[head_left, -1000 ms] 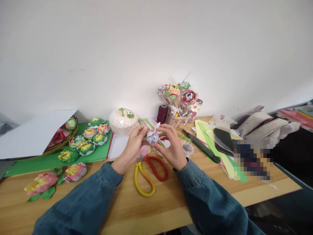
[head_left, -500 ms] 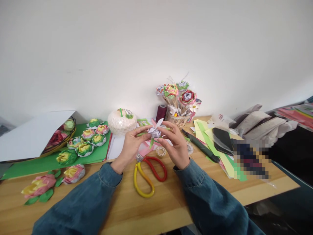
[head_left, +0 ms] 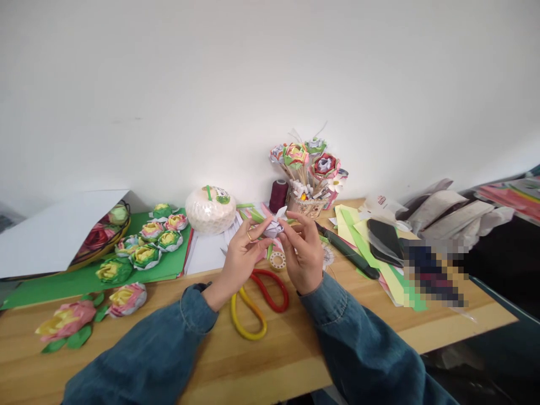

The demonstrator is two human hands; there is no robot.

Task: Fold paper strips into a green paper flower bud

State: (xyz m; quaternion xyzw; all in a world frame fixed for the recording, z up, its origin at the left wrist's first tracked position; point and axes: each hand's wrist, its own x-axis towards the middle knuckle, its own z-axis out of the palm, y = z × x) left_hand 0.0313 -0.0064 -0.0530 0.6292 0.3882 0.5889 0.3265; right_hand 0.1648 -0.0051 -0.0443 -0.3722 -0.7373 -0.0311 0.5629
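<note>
Flower (head_left: pixel 275 225) between hands — tip up-right

Both forearms, in blue denim sleeves, reach forward and angle inward so the hands meet at the centre. The left hand (head_left: pixel 241 260) is raised with its palm turned rightward, thumb and forefinger pinched together at the tips. The right hand (head_left: pixel 307 256) faces it, fingers (head_left: pixel 291 235) curled inward and closed in a matching pinch.

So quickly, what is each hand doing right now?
Left hand: closed, pinching the small paper flower.
Right hand: closed, pinching the same flower from the other side.
</note>
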